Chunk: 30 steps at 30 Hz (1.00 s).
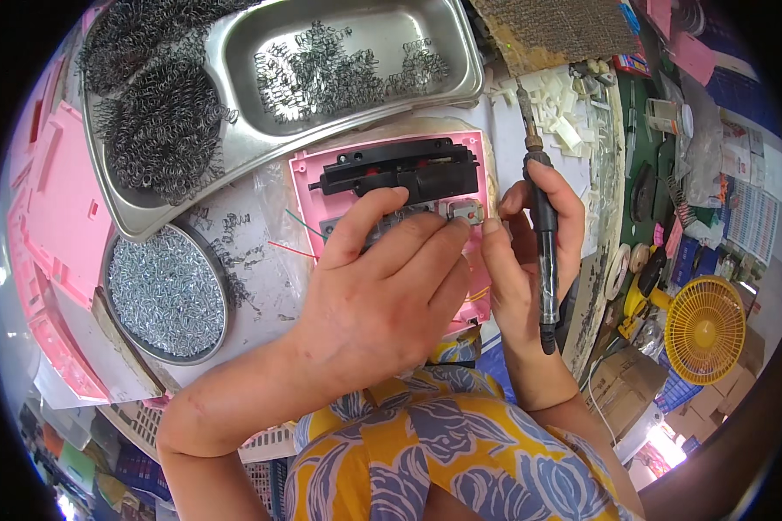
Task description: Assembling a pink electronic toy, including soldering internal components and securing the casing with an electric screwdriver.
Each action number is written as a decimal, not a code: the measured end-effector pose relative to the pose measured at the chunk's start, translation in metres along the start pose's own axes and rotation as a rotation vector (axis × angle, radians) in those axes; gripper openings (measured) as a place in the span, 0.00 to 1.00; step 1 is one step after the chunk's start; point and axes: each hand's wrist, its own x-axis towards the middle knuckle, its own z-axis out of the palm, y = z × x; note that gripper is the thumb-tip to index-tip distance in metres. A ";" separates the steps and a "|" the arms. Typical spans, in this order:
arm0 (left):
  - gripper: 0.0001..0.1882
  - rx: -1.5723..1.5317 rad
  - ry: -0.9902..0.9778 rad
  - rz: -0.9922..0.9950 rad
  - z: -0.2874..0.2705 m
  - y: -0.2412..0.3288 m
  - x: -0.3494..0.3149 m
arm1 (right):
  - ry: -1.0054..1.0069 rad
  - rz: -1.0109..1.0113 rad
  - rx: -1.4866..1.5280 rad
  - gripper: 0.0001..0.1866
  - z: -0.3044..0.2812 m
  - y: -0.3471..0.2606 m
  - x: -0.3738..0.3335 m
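A pink plastic housing (302, 183) lies open in front of me, with a black plastic assembly (446, 180) along its far side. Bent over the housing, my left hand (391, 286) presses its fingertips on a grey part (395, 227) inside it, and one finger reaches the black assembly. The fingers cover much of that grey part. My right hand (530, 252) is closed around a slim black screwdriver-like tool (544, 217), its thin metal shaft pointing away from me. The right thumb rests at the housing's right edge, close to the left fingertips.
A steel tray (278, 132) of dark springs (161, 130) stands at the far left. Nearer sits a round dish of small silver screws (167, 291). Pink shells (56, 208) lie farther left. White plastic pieces (565, 113) and a yellow fan (705, 330) are to the right.
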 end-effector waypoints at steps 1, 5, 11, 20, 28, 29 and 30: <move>0.08 -0.003 -0.002 -0.002 0.000 0.001 0.000 | -0.003 -0.009 -0.017 0.30 -0.002 0.002 -0.001; 0.07 -0.046 -0.004 -0.006 -0.004 -0.001 0.004 | -0.051 -0.244 -0.071 0.27 -0.024 0.007 -0.016; 0.11 -0.208 0.087 -0.136 -0.004 0.002 0.010 | 0.000 -0.227 0.034 0.24 -0.073 -0.014 -0.017; 0.09 0.091 0.054 -0.263 -0.004 0.008 0.028 | -0.091 -0.074 0.154 0.19 -0.111 -0.024 0.010; 0.09 0.062 -0.019 -0.280 -0.004 0.003 0.030 | -0.215 -0.019 0.089 0.18 -0.110 -0.022 0.015; 0.09 0.063 -0.021 -0.282 -0.003 0.004 0.030 | -0.223 -0.016 0.086 0.17 -0.110 -0.023 0.016; 0.10 0.065 -0.023 -0.283 -0.004 0.004 0.030 | -0.230 -0.013 0.082 0.17 -0.110 -0.023 0.017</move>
